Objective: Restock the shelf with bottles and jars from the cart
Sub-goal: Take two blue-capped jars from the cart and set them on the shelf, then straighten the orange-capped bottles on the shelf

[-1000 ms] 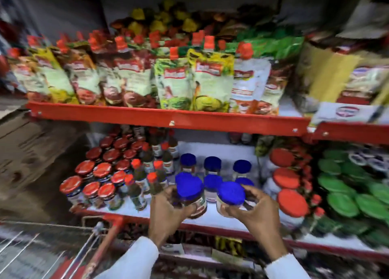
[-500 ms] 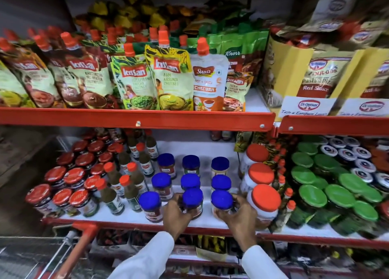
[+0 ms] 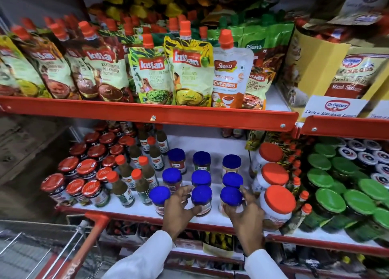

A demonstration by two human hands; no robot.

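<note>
Left hand (image 3: 179, 207) half-curled around a blue-lidded jar (image 3: 201, 196) on the shelf (image 3: 134, 210) front; right hand (image 3: 245, 211) cupping its neighbour jar (image 3: 231, 197) at 3 o'clock. At 12 o'clock, Kissan pouches (image 3: 189, 72) and "Chezwan".

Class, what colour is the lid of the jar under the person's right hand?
Blue: the jar lid beneath the right hand, clearest in the head view.

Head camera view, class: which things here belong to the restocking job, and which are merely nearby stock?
Part of the job:
- left hand on the middle front blue-lidded jar
- right hand on the right front blue-lidded jar
- shelf
- cart

Merely nearby:
- sauce pouches above
- green-lidded jars
- orange-lidded tubs
- red-lidded jars
</note>
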